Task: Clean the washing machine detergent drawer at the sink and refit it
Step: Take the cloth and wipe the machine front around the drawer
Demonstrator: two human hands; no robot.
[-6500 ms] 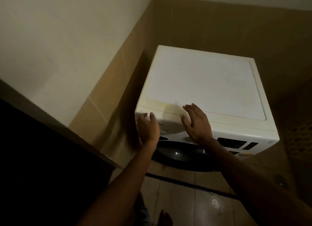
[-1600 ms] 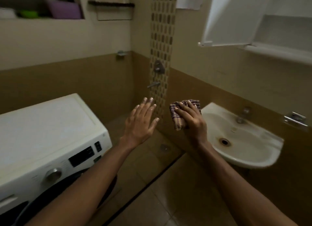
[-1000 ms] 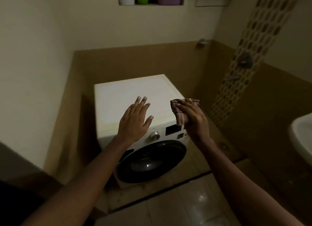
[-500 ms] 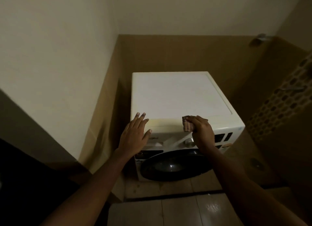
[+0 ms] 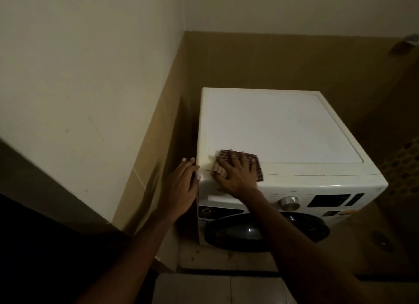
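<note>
Both hands on washer (image 5: 278,131): R hand (image 5: 237,175) flat, fingers spread, pressing cloth (image 5: 257,165); L hand (image 5: 180,190) loosely cupping corner.

White washing machine (image 5: 283,131), checked cloth (image 5: 255,165) on top

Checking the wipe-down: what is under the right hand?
A checked cloth lies flat under the right hand, on the front left edge of the washer top. The cloth's middle and the surface beneath are covered.
</note>
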